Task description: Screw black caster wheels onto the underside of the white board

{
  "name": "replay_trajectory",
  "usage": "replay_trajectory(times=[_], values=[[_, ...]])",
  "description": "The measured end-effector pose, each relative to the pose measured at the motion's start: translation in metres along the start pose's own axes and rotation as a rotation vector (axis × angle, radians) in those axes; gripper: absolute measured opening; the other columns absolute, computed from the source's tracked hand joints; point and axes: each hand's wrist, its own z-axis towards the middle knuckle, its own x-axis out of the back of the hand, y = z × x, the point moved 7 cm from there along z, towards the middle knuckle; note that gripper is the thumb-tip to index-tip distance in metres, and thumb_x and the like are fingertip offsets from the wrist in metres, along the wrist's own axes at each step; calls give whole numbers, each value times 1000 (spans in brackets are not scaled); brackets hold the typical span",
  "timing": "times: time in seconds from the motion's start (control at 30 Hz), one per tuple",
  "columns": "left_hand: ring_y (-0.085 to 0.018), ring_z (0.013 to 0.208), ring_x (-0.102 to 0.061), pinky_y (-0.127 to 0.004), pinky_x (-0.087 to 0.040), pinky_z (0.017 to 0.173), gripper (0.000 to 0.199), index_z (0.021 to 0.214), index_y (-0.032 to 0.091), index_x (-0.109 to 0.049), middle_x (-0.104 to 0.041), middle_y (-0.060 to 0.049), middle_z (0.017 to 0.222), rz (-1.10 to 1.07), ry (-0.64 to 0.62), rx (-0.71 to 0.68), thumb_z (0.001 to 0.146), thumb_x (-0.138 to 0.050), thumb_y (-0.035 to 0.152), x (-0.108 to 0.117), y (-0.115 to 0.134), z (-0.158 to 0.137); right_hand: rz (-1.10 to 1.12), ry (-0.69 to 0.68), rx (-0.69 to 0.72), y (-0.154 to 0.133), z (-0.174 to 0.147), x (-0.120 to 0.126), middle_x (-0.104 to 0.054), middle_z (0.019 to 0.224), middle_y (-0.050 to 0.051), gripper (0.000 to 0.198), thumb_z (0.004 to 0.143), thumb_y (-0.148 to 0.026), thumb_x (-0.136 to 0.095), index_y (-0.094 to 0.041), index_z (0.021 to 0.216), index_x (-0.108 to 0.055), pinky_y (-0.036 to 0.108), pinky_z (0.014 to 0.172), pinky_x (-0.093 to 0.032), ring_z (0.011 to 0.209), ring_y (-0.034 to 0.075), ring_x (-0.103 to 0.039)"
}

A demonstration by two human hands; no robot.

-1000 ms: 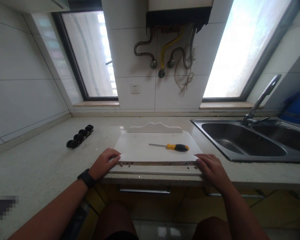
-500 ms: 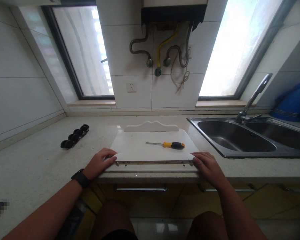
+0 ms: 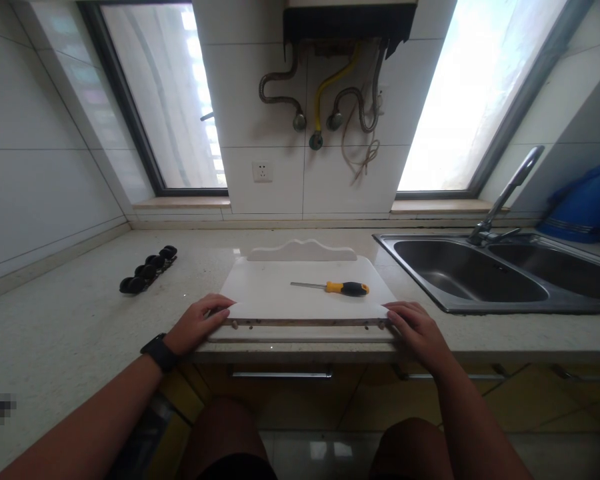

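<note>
A pale speckled countertop (image 3: pixel 70 327) spans the view, its front edge running left to right. At the right, a steel double-basin sink (image 3: pixel 460 270) is set into it, apart from the work. The white panel (image 3: pixel 275 287) lies near the middle of the counter, left of the sink, close to the front edge; its long axis runs left to right, roughly parallel to that edge, and its rounded corners point away from the person. Along its far side, a scalloped white strip (image 3: pixel 303 251) shares the same long axis, the wavy edge turned upward and away. A lower white board (image 3: pixel 310 333) shows as a narrow band below the panel's near edge, likewise lengthwise from left to right. The left hand (image 3: pixel 197 325) is partly closed, fingers and thumb holding the panel's near left corner; the right hand (image 3: pixel 417 330) is similarly curled about the near right corner. How firmly either grips cannot be told. Well to the left, black rounded pieces (image 3: pixel 147 270) form a slanting row. On the panel, right of its middle, rests a yellow-and-black screwdriver (image 3: pixel 347 289), its shaft pointing left and its handle right. Small pegs (image 3: pixel 235 325) show near both ends of the lower board, beside dark holes (image 3: pixel 251 327).
</note>
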Motion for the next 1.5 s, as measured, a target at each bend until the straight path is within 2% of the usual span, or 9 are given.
replay_trajectory(times=[0.53, 0.67, 0.83, 1.03, 1.23, 1.5], values=[[-27, 111, -66, -41, -50, 100, 35, 117, 22, -76, -73, -9, 119, -37, 9, -4, 96, -61, 46, 0, 2, 0, -25, 73, -10, -2, 1, 2, -77, 105, 5, 25, 93, -47, -62, -28, 97, -77, 47, 95, -51, 105, 28, -65], [-27, 109, -66, -40, -50, 99, 34, 117, 22, -76, -74, -8, 118, -52, -12, -1, 95, -63, 45, -1, 2, -1, -46, 51, -37, 2, 2, 0, -77, 105, 6, 28, 95, -49, -59, -28, 99, -77, 49, 95, -51, 106, 29, -64], [-28, 107, -67, -42, -50, 99, 39, 120, 22, -75, -75, -8, 116, -104, -34, 54, 92, -68, 47, 0, -3, -1, -43, -24, -14, 4, 3, -2, -74, 115, 7, 32, 96, -50, -56, -28, 112, -74, 51, 101, -49, 113, 31, -62], [-30, 116, -66, -45, -47, 106, 42, 123, 24, -75, -74, -8, 123, -201, -93, 75, 86, -76, 45, 0, -9, 1, -43, -93, -22, 8, 2, -1, -70, 118, 9, 41, 93, -53, -60, -28, 123, -70, 50, 102, -50, 114, 31, -63], [-30, 116, -66, -46, -46, 108, 43, 120, 26, -77, -74, -8, 124, -203, -94, 80, 82, -80, 45, 2, -11, 3, -2, -101, -70, 11, 1, -1, -69, 120, 8, 43, 91, -58, -62, -30, 123, -70, 50, 104, -50, 118, 32, -62], [-31, 118, -65, -50, -44, 110, 48, 122, 25, -77, -73, -9, 126, -261, -71, 112, 79, -83, 45, 3, -14, 1, 24, -88, -83, 13, -1, 0, -68, 126, 9, 45, 91, -56, -64, -30, 126, -69, 50, 103, -51, 119, 32, -62]])
